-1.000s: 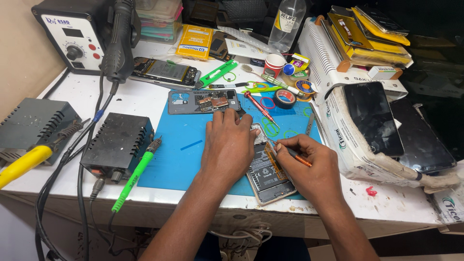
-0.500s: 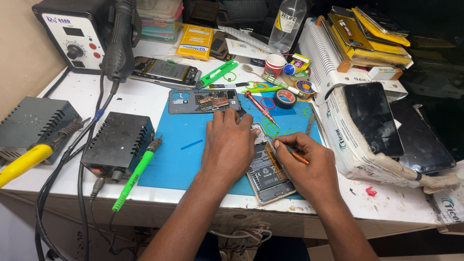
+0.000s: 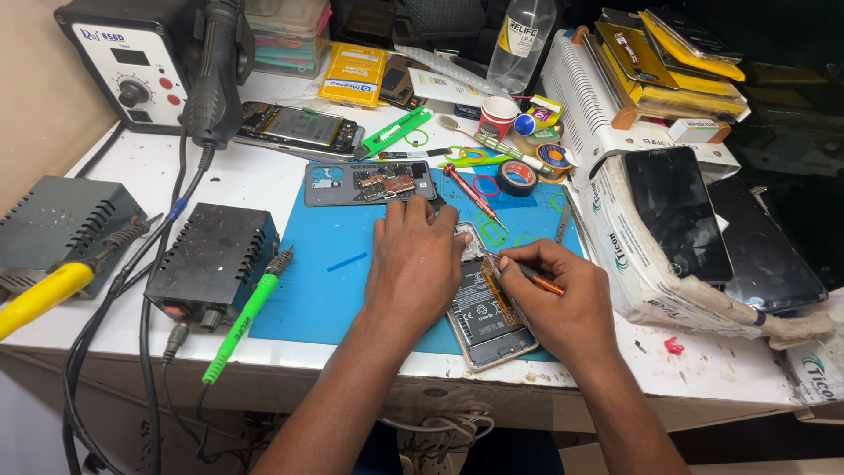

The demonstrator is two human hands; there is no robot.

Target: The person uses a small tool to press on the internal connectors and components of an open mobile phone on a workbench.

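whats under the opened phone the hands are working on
The opened phone lies on a blue mat atop the white table. The left hand covers its upper part; the right hand holds an orange tool over it.

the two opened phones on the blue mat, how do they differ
The near phone lies lengthwise toward the table edge, under both hands: the left hand presses on it and the right hand works it with an orange tool. The far phone lies crosswise at the mat's top edge, untouched. The near one shows a dark battery; the far one shows copper-coloured parts. Both are open.
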